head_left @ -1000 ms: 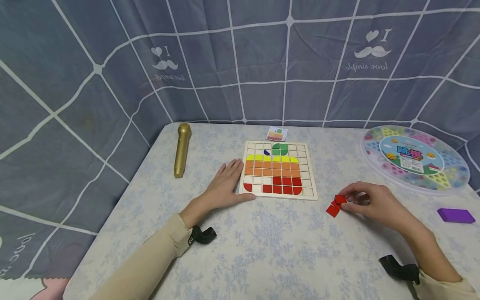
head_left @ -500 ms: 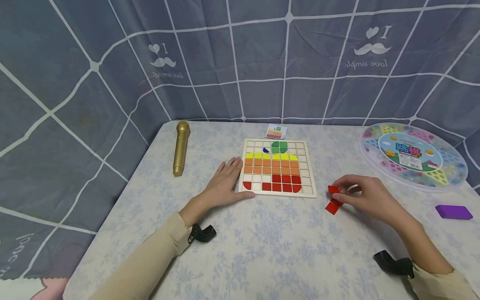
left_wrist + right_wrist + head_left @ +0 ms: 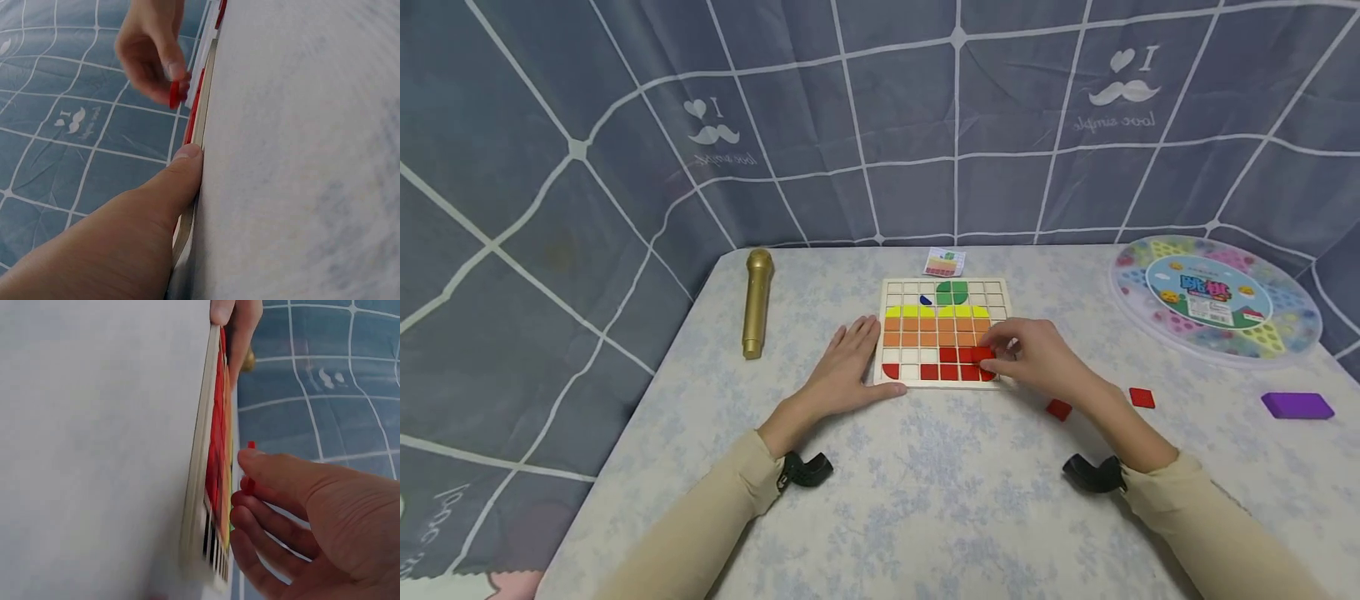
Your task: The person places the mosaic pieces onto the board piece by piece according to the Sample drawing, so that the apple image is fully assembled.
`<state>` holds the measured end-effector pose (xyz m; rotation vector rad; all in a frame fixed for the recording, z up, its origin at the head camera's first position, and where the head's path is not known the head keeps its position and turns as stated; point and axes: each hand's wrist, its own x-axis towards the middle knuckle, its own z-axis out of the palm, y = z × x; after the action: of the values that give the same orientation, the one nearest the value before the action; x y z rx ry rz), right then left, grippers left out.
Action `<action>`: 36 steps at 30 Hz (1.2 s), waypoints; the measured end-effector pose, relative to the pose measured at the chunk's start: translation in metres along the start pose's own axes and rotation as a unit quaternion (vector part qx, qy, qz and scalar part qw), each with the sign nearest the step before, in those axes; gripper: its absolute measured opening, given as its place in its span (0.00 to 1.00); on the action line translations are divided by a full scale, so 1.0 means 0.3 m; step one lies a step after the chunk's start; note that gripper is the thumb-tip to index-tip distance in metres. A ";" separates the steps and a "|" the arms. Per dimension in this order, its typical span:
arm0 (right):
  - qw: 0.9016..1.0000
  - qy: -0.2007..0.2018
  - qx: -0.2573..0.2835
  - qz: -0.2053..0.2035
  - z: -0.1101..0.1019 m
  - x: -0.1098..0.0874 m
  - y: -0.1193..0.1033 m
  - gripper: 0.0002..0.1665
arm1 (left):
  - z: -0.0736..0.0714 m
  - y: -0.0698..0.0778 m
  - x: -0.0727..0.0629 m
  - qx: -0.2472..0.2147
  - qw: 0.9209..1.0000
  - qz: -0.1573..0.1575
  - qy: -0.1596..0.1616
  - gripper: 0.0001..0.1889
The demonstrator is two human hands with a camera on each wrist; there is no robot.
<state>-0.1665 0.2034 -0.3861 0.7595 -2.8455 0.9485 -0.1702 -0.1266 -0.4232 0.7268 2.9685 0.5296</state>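
A wooden grid board lies on the table, partly filled with red, orange, yellow, green and blue tiles. My left hand rests flat along its left side, the thumb against the front edge. Over the board's right part, my right hand pinches a red square tile between thumb and fingers. In the left wrist view this red tile is held on edge, above the board. Two loose red tiles, one nearer the board and one farther right, lie on the cloth by the right forearm.
A small picture card lies behind the board. To the left is a gold microphone. A round, clear game box and a purple block occupy the right side. A grid-patterned curtain hangs behind the table.
My right hand has picked a red tile from the loose group and carried it left over the board. Two red tiles now show apart on the cloth. My left hand has stayed put.
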 end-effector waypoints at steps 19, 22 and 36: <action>0.998 0.029 0.057 -0.025 0.169 0.125 -0.098 0.12 | -0.001 0.006 -0.005 0.000 1.000 -0.004 -0.009 0.62; 0.996 0.042 0.063 -0.039 0.176 0.124 -0.103 0.11 | -0.004 0.006 -0.006 0.005 1.000 -0.002 -0.005 0.62; 0.995 0.042 0.086 -0.035 0.161 0.109 -0.117 0.06 | -0.009 0.006 -0.007 0.008 1.000 0.001 -0.004 0.62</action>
<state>-0.1737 0.1371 -0.3997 0.8085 -2.6720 1.1961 -0.1681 -0.1269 -0.4200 0.7306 2.9689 0.5032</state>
